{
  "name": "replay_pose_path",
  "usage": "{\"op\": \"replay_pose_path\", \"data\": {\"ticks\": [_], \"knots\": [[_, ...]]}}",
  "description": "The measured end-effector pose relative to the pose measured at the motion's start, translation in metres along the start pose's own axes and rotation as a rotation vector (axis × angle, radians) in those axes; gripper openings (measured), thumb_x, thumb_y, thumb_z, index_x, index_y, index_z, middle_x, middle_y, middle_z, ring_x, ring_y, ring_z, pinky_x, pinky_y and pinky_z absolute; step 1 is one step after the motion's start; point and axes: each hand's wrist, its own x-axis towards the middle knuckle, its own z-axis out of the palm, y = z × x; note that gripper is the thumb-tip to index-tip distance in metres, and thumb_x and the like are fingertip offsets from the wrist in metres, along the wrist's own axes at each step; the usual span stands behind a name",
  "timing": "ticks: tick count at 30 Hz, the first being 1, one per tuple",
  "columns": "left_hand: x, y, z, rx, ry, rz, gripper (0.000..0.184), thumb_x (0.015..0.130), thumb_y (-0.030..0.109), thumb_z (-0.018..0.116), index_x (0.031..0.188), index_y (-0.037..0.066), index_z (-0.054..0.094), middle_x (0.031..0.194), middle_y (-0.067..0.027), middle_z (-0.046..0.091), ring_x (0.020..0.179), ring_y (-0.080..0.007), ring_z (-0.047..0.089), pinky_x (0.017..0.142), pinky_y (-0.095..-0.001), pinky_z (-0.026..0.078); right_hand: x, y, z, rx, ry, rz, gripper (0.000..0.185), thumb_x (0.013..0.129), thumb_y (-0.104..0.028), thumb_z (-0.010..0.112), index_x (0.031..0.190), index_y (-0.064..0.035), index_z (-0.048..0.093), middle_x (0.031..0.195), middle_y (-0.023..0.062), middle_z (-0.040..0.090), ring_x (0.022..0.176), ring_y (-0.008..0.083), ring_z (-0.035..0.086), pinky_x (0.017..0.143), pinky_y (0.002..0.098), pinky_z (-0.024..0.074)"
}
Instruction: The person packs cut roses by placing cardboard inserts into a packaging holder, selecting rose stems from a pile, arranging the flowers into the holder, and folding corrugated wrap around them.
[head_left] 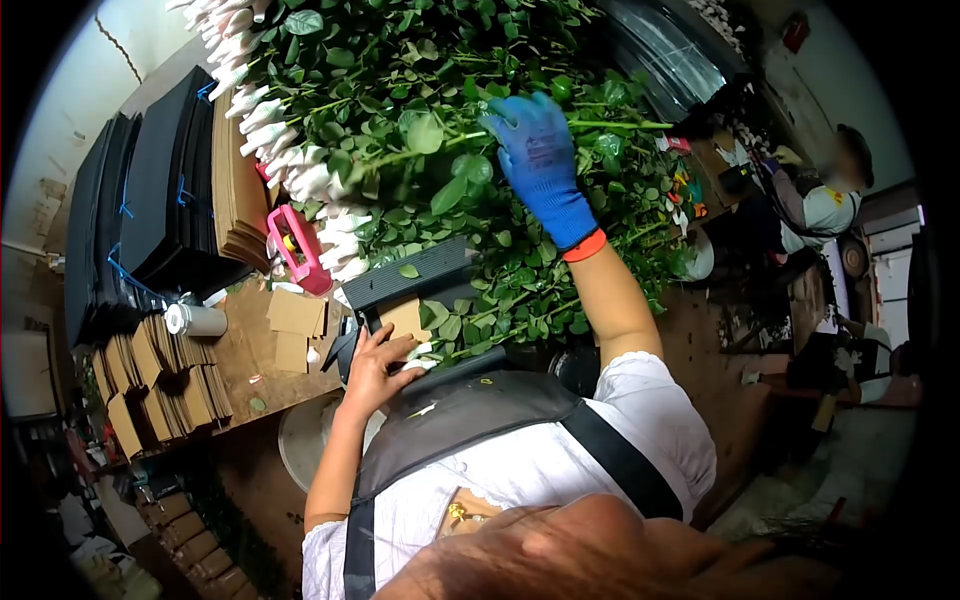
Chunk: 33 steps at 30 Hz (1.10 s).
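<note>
A large heap of leafy rose stems [400, 60] lies across the bench, with their white-wrapped heads [270, 140] to the left. My right hand [535, 140], in a blue glove with an orange cuff, is closed round a rose stem [625, 125] above the heap. This stem lies nearly level, its leaves blurred toward the left. My bare left hand [375, 372] is low beside a black ridged holder [410, 272]. Its thumb and fingers are around white-wrapped rose heads [425, 362], near a cardboard piece [400, 316]. Its fingertips are partly hidden.
Black sheets [165, 170] tied with blue cord and brown cardboard [240, 190] stand at left. Near them are a pink tool [297, 250], a white cup [196, 320] and folded cardboard pieces [165, 380]. A co-worker [825, 205] is at far right.
</note>
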Motion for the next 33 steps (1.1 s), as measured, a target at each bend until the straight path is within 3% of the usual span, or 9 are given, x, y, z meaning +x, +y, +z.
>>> {"op": "replay_pose_path", "data": {"ticks": [3, 6, 12, 16, 18, 24, 26, 31, 33], "knots": [[0.000, 0.005, 0.000, 0.054, 0.053, 0.040, 0.030, 0.087, 0.029, 0.074, 0.113, 0.013, 0.075, 0.119, -0.0049, 0.073, 0.130, -0.0333, 0.055, 0.117, -0.0590, 0.025, -0.015, 0.006, 0.005, 0.122, -0.383, 0.012, 0.038, 0.078, -0.006, 0.068, 0.114, -0.0188, 0.070, 0.101, 0.0018, 0.070, 0.092, 0.0262, 0.064, 0.088, 0.0436, 0.0512], [0.002, -0.001, 0.007, 0.148, 0.122, 0.080, 0.023, 0.088, 0.027, 0.073, 0.108, 0.015, 0.077, 0.114, -0.0024, 0.075, 0.122, -0.0282, 0.061, 0.115, -0.0545, 0.031, -0.015, 0.016, -0.013, 0.154, -0.223, 0.029, 0.045, 0.077, -0.002, 0.069, 0.117, -0.0213, 0.068, 0.106, -0.0005, 0.070, 0.097, 0.0250, 0.065, 0.091, 0.0411, 0.0512], [0.000, -0.001, 0.008, -0.021, 0.176, 0.091, 0.018, 0.085, 0.014, 0.075, 0.101, 0.006, 0.076, 0.100, -0.0077, 0.070, 0.092, -0.0293, 0.063, 0.080, -0.0389, 0.051, -0.040, 0.023, -0.064, 0.521, -0.293, 0.203, 0.053, 0.079, -0.001, 0.071, 0.125, -0.0260, 0.068, 0.112, 0.0058, 0.071, 0.105, 0.0288, 0.065, 0.097, 0.0401, 0.0495], [0.000, -0.026, 0.020, -0.100, 0.125, 0.081, 0.024, 0.084, 0.016, 0.077, 0.104, 0.004, 0.072, 0.100, -0.0131, 0.069, 0.094, -0.0331, 0.065, 0.082, -0.0385, 0.052, -0.057, 0.015, -0.099, 0.714, -0.576, 0.080, 0.047, 0.079, -0.002, 0.069, 0.123, -0.0191, 0.069, 0.106, 0.0117, 0.070, 0.098, 0.0335, 0.065, 0.086, 0.0412, 0.0524], [-0.004, -0.034, 0.028, -0.234, 0.024, -0.292, 0.048, 0.081, 0.019, 0.080, 0.123, 0.006, 0.062, 0.105, -0.0142, 0.070, 0.099, -0.0332, 0.067, 0.085, -0.0380, 0.053, -0.090, -0.005, -0.092, 0.770, -0.682, 0.086, 0.042, 0.079, -0.001, 0.067, 0.118, -0.0171, 0.071, 0.100, 0.0124, 0.070, 0.092, 0.0352, 0.065, 0.081, 0.0435, 0.0529], [-0.002, -0.016, 0.020, -0.388, 0.253, -0.155, 0.080, 0.079, 0.017, 0.083, 0.147, 0.013, 0.041, 0.128, -0.0166, 0.063, 0.115, -0.0308, 0.065, 0.095, -0.0391, 0.052, -0.177, -0.025, -0.065, 0.538, -0.843, 0.043, 0.049, 0.074, 0.001, 0.067, 0.117, -0.0204, 0.070, 0.094, 0.0098, 0.070, 0.088, 0.0331, 0.065, 0.078, 0.0453, 0.0524], [-0.002, -0.013, 0.020, -0.596, 0.199, -0.207, 0.081, 0.080, 0.015, 0.082, 0.149, 0.014, 0.039, 0.132, -0.0160, 0.061, 0.117, -0.0294, 0.063, 0.097, -0.0383, 0.051, -0.181, -0.023, -0.069, 0.422, -0.899, -0.007, 0.051, 0.073, 0.000, 0.068, 0.119, -0.0214, 0.068, 0.091, 0.0098, 0.068, 0.086, 0.0329, 0.065, 0.077, 0.0465, 0.0518], [0.000, -0.013, 0.016, -0.312, 0.196, -0.044, 0.046, 0.084, 0.011, 0.078, 0.127, 0.006, 0.064, 0.125, -0.0091, 0.059, 0.109, -0.0254, 0.063, 0.092, -0.0342, 0.052, -0.184, -0.030, -0.070, 0.305, -0.963, 0.006, 0.050, 0.074, -0.002, 0.067, 0.122, -0.0183, 0.067, 0.098, 0.0102, 0.069, 0.094, 0.0343, 0.064, 0.084, 0.0464, 0.0510], [0.000, -0.013, 0.015, -0.355, 0.146, -0.081, 0.046, 0.085, 0.013, 0.076, 0.128, 0.005, 0.062, 0.124, -0.0111, 0.058, 0.108, -0.0272, 0.063, 0.091, -0.0351, 0.054, -0.217, -0.021, -0.046, 0.599, -0.927, 0.073, 0.052, 0.076, -0.003, 0.066, 0.127, -0.0164, 0.065, 0.110, 0.0128, 0.069, 0.103, 0.0358, 0.063, 0.092, 0.0455, 0.0500]]}}
